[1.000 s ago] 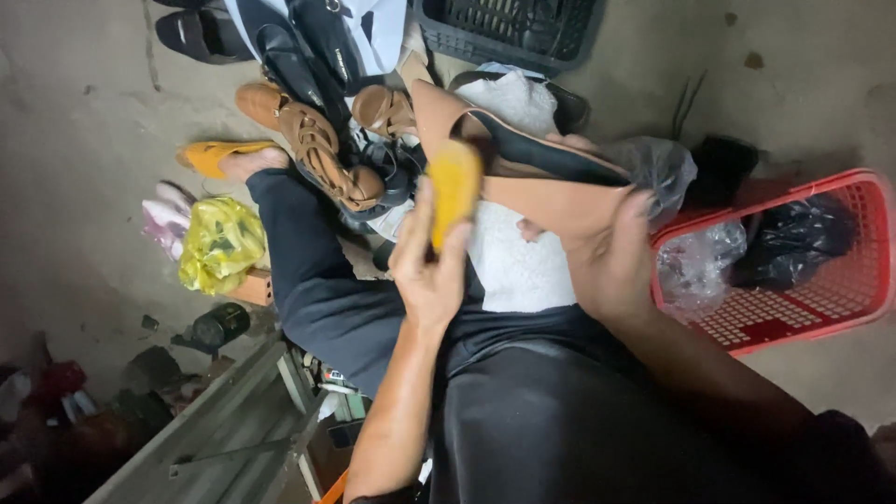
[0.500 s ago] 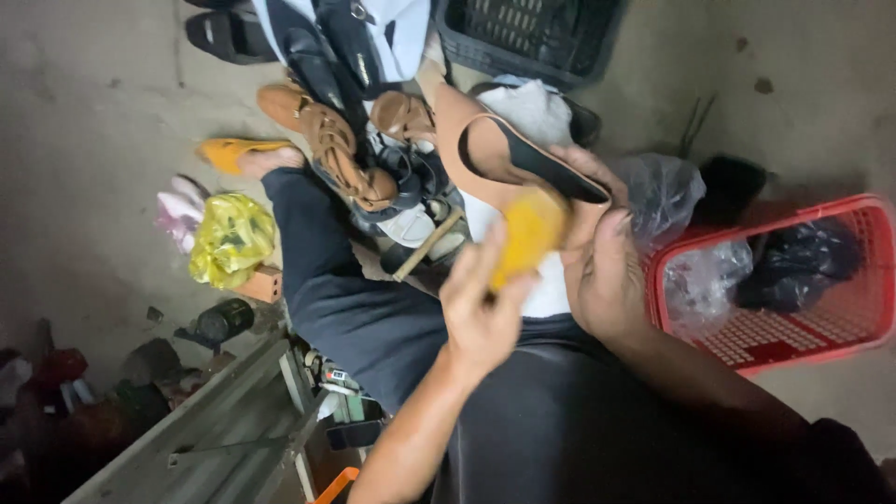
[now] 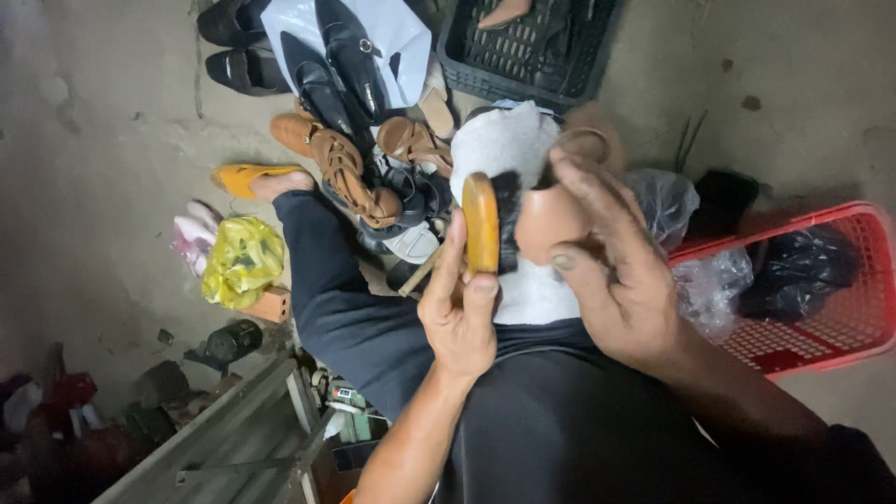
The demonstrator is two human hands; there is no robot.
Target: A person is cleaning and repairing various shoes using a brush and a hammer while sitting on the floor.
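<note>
wooden brush and tan shoe, one in each of two hands

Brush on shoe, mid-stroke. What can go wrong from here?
1. The left hand pinches the brush low on its wooden back, so it could twist out.
2. The right hand holds the tan shoe by fingertips; it may slip onto the shoe pile below.

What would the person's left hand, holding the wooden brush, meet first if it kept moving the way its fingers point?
Probably the white cloth just beyond the brush in the left hand, then the pile of shoes on the floor; depth is unclear.
</note>
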